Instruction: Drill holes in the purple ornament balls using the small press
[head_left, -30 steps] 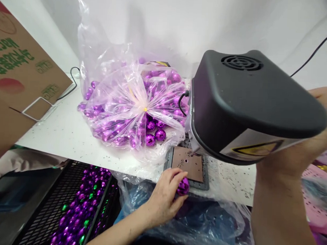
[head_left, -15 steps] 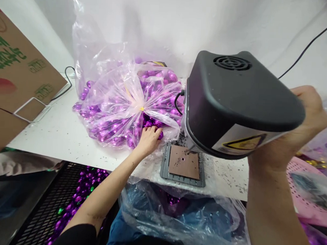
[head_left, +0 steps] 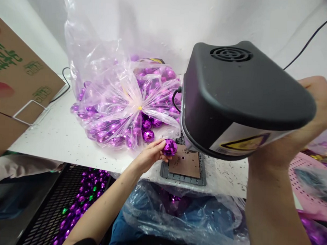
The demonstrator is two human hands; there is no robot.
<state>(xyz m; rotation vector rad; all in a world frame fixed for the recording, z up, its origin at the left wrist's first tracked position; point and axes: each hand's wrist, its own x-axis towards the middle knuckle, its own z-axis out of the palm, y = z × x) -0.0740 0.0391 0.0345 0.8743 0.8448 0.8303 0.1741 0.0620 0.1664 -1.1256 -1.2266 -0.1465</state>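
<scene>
My left hand [head_left: 148,157] pinches a shiny faceted purple ball [head_left: 170,147] just left of the brown plate [head_left: 185,166] on the grey base under the black machine [head_left: 234,92]. The ball hovers at the plate's left edge, beside the machine's lower tip. My right hand [head_left: 311,117] reaches up behind the machine's right side and grips a part hidden by the black housing. A clear plastic bag [head_left: 121,99] full of purple balls lies on the white table [head_left: 58,136] just behind my left hand.
A cardboard box [head_left: 17,78] leans at the left. A black crate [head_left: 77,201] with purple and green balls sits below the table edge. A plastic-lined bag [head_left: 187,216] with a few purple balls hangs under the plate. A pink perforated tray [head_left: 311,192] lies at right.
My left hand dropped one ball below the table edge, reached into the clear bag, and has now come back with a new purple ball beside the plate. The machine head stays raised.
</scene>
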